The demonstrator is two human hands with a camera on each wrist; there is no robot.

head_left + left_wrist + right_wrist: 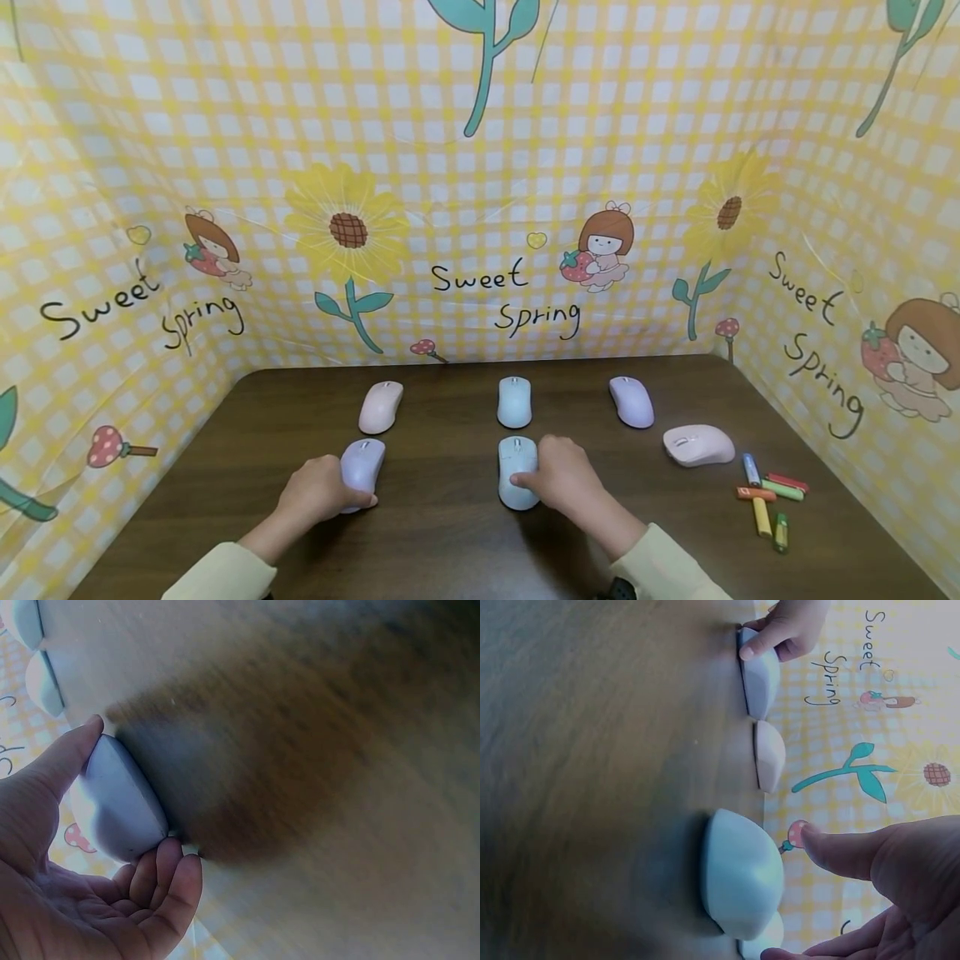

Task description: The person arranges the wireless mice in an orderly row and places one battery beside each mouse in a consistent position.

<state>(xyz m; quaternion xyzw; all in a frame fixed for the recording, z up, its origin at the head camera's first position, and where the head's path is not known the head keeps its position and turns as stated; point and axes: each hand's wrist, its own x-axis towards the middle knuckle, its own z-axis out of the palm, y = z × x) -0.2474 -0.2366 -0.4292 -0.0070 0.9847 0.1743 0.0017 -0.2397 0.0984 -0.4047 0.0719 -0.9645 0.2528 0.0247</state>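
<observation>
My left hand (pixel 312 490) holds a lavender computer mouse (pixel 363 463) at the table's front left. In the left wrist view, the thumb is at one end of this mouse (pixel 120 799) and the curled fingertips are at the other. My right hand (pixel 566 475) is beside a light blue mouse (pixel 517 496), its thumb overlapping the mouse in the head view. The right wrist view shows that thumb (pixel 844 851) and the fingers spread apart, with a gap to the light blue mouse (pixel 742 877), which sits on the table.
Behind stand a pale pink mouse (pixel 381 407), another light blue mouse (pixel 514 402) and another lavender mouse (pixel 632 402). At right, a second pale pink mouse (pixel 699 445) lies sideways near several coloured batteries (pixel 782 490). A checked yellow curtain (pixel 480 183) borders the brown table (pixel 442 533).
</observation>
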